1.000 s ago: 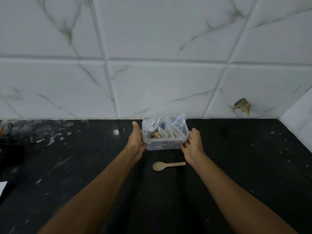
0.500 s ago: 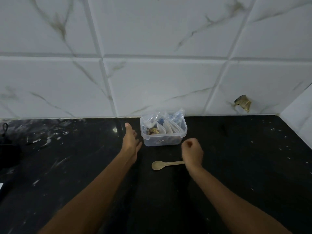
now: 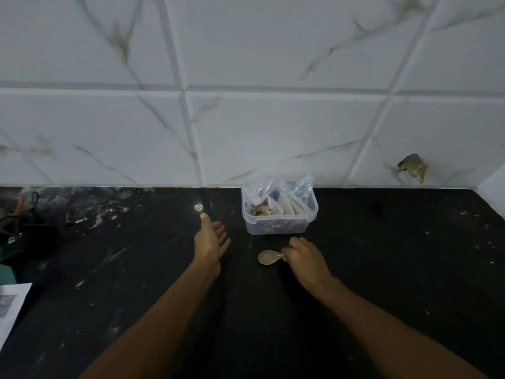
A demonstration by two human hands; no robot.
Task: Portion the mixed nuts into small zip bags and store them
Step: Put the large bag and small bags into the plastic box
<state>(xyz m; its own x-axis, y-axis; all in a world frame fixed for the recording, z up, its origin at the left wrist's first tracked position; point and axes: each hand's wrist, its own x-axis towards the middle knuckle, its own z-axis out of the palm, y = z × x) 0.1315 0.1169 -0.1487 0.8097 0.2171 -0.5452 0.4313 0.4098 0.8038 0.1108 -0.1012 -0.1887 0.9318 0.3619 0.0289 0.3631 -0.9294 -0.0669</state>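
A clear plastic container (image 3: 278, 225) stands on the black counter by the wall. Several small zip bags (image 3: 287, 199) stand in it, and one at the left shows brown nuts (image 3: 261, 209). A small beige spoon (image 3: 267, 257) lies just in front of the container. My right hand (image 3: 306, 257) is down on the spoon's handle, fingers curled round it; only the bowl shows. My left hand (image 3: 210, 242) hovers left of the container with fingers straight and thumb up, touching nothing.
The white marble-tiled wall (image 3: 273, 132) closes the back and a side wall the right corner. Dark objects (image 3: 24, 231) crowd the counter's far left, with a paper sheet (image 3: 11, 305) below them. A damaged spot (image 3: 412, 166) marks the wall at right.
Both hands have let go of the container and drawn back. My right hand dropped onto the spoon's handle and closed round it. My left hand opened beside the container.
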